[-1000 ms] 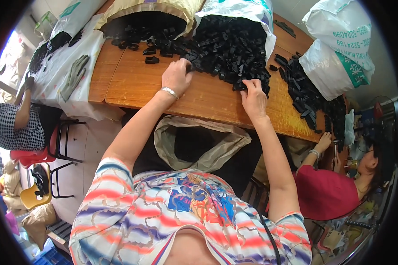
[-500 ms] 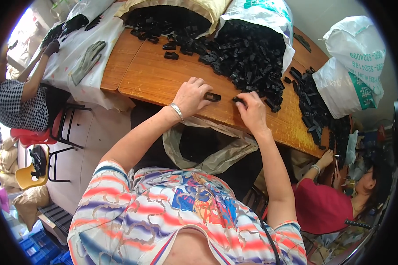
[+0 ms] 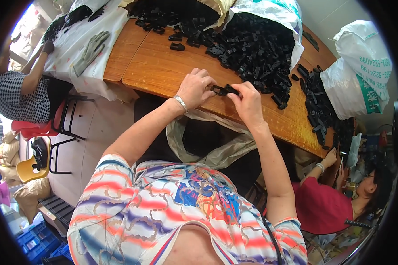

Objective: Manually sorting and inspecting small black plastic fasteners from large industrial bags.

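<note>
Both hands on it | I see left hand and right hand pinching black plastic clip | light, stiff; best gripped at its ends

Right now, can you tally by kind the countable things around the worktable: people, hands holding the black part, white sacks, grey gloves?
People: 3, the wearer, one in red, one in checks
Hands on the black plastic part: 2, left hand, right hand
White sacks: 2, and
Grey gloves: 1
Total: 8
Loose black parts: too many to count.
</note>
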The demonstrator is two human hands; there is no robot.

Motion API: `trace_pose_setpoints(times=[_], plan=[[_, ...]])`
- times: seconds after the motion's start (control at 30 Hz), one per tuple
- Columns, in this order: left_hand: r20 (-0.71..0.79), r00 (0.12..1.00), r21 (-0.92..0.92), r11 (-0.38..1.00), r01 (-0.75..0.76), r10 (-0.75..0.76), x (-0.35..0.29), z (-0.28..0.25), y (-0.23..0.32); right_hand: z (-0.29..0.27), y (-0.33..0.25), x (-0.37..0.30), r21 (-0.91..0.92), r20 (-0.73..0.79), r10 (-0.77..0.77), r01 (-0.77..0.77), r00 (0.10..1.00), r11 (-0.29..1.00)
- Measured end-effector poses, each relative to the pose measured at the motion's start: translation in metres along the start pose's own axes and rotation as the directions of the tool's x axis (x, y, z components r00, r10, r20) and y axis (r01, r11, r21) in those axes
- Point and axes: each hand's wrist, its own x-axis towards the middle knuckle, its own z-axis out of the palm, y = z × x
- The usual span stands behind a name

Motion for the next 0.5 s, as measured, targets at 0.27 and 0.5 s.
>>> trace_pose_setpoints(times=[0.27,0.5], plan=[[0.014,1.000,-0.006,1.000,0.016,-0.016,0.000,0.001,0.001,0.015,-0.012,0.011,-0.285,0.185,-0.098,0.148,0.978,0.947],[0.042,0.999,0.034,0.999,-0.006,0.004,0.003,0.000,0.000,0.046,-0.023,-0.009,-0.753,0.336,-0.160,0.367,0.928,0.547]])
